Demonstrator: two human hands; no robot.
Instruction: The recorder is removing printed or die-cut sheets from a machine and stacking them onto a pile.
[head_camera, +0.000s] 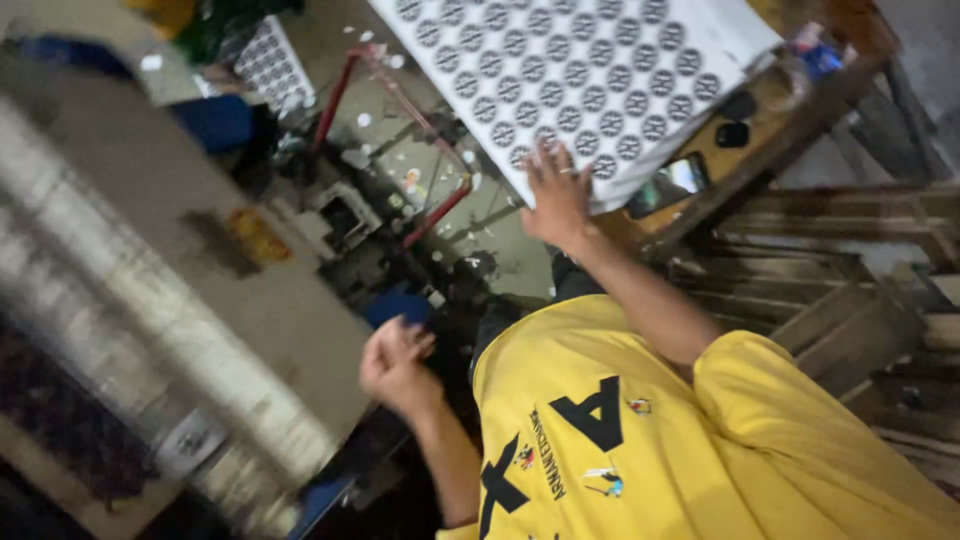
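- Where the large white sheet (580, 80) printed with rows of round dark emblems lies across the upper centre of the frame, the right hand (556, 200) rests on its lower edge, fingers spread wide and flat, nothing gripped.
- The sheet sits tilted in the view, its lower right part lying over a brown wooden table (790, 130) in the upper right.
- The left hand (395, 362), lower centre-left, is curled with fingers drawn in toward the palm; whether it pinches anything cannot be told, as the view is blurred.
- The left hand is well apart from the sheet and touches nothing that can be seen.
- A yellow shirt (700, 440) with dark lettering fills the lower right, the right forearm running from it up to the sheet.
- On the table just beside the sheet's edge lie a phone with a lit screen (672, 183) and two small dark round objects (736, 120).
- A second, smaller printed sheet (270, 62) of the same pattern shows at upper left.
- A red metal frame (400, 110) stands below the large sheet, over a floor scattered with small white scraps.
- A grey machine surface (170, 290), heavily blurred, occupies the left side.
- Stacked wooden boards (850, 290) lie at the right edge.
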